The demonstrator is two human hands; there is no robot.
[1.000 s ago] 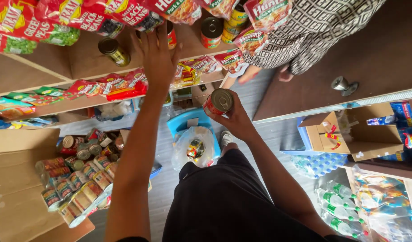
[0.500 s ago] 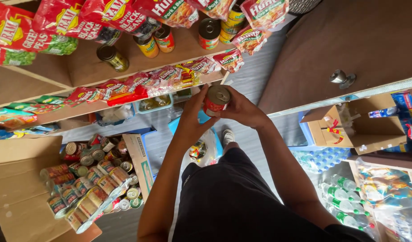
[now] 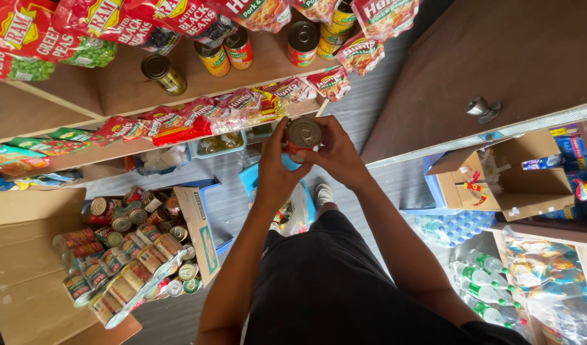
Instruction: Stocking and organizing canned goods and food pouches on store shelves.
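I hold one small tin can (image 3: 304,133) with a silver lid in both hands, in front of my body. My left hand (image 3: 275,171) grips its left side and my right hand (image 3: 337,157) wraps its right side. Above the can runs a wooden shelf (image 3: 127,89) with several upright cans (image 3: 228,51) and red snack and sauce pouches (image 3: 236,105) hanging along its front edge. Bags of green peas and black beans (image 3: 83,32) hang at the top left.
An open cardboard box of several canned goods (image 3: 124,249) sits on the floor at the left. A brown door with a metal knob (image 3: 482,108) stands at the right, beside an open carton (image 3: 507,176) and packs of water bottles (image 3: 491,281).
My left hand came down from the shelf and joined my right hand on the can. The can has come to the centre in front of me.
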